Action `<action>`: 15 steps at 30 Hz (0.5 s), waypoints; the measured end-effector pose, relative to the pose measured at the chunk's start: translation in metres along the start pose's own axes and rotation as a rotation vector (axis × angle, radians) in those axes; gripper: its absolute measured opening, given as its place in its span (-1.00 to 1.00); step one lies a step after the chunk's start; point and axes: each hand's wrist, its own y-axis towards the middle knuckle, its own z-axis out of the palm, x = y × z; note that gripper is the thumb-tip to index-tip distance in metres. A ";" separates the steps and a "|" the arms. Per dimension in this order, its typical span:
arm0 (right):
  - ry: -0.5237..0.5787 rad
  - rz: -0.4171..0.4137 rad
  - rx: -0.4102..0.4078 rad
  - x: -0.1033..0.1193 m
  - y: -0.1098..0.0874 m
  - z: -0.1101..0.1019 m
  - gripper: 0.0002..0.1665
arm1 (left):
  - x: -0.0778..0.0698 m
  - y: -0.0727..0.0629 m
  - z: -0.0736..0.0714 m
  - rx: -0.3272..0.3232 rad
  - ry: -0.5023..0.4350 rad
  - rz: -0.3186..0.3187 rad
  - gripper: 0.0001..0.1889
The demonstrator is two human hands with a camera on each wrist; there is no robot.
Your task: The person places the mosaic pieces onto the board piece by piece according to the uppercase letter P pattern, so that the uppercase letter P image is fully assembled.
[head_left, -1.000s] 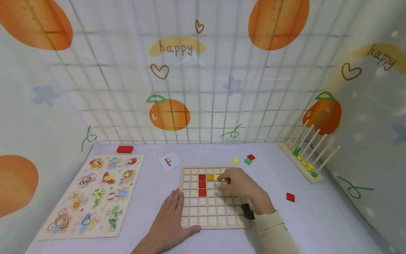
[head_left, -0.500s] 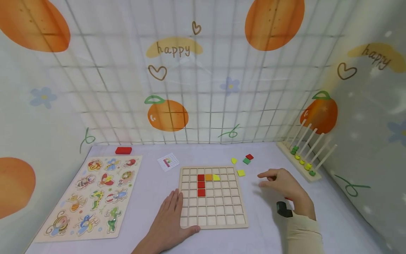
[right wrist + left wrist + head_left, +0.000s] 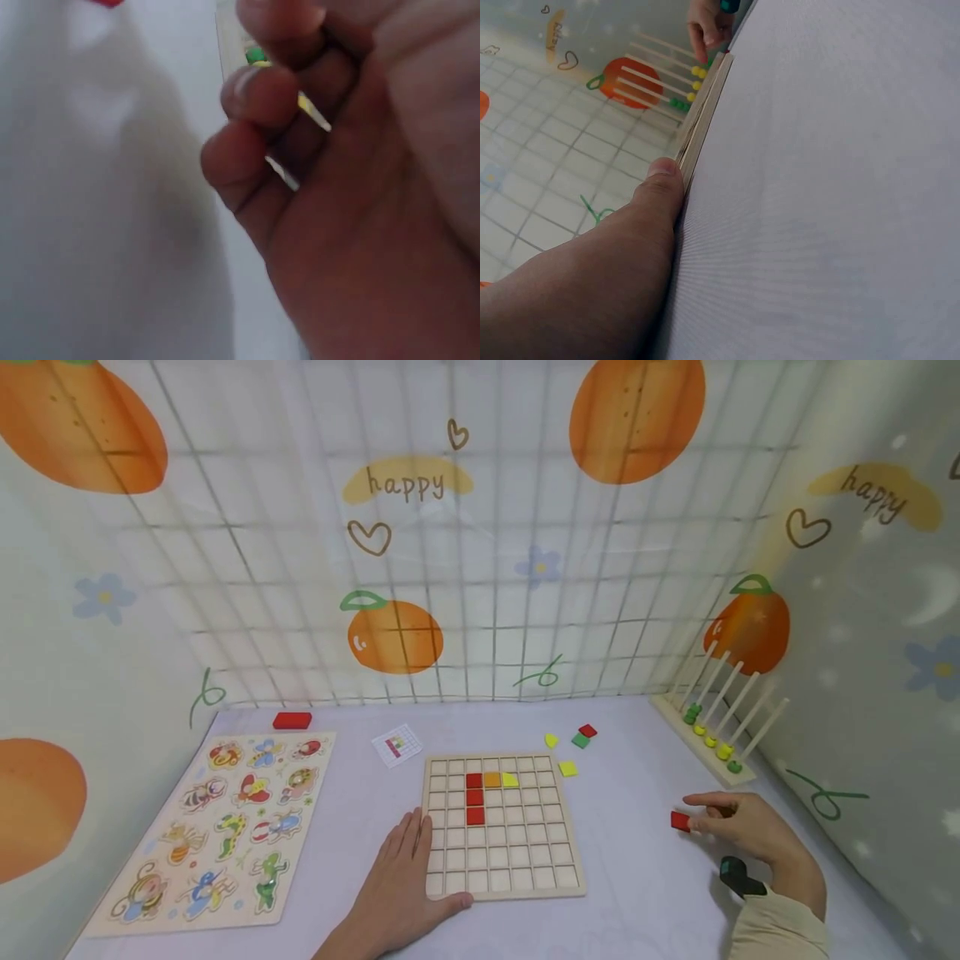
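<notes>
The red square tile (image 3: 680, 821) lies on the pale cloth-covered surface (image 3: 645, 877), right of the wooden grid board (image 3: 501, 878), just at the curled fingers (image 3: 705, 817) of the right hand (image 3: 753, 835); whether they grip it cannot be told. The left hand (image 3: 401, 885) rests flat, fingers straight, on the board's near left edge.

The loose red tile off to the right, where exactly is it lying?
In the head view the red tile lies on the table right of the grid board, at the fingertips of the right hand, in front of the peg rack.
</notes>
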 end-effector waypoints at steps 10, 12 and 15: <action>-0.018 0.033 0.023 -0.002 0.002 0.003 -0.23 | -0.002 -0.001 -0.003 0.005 -0.010 -0.002 0.38; -0.025 0.027 0.033 -0.002 0.003 0.005 -0.23 | -0.002 -0.001 -0.004 0.009 -0.010 -0.005 0.38; -0.028 0.022 0.041 -0.003 0.005 0.007 -0.28 | -0.002 -0.001 -0.005 0.020 -0.015 -0.011 0.38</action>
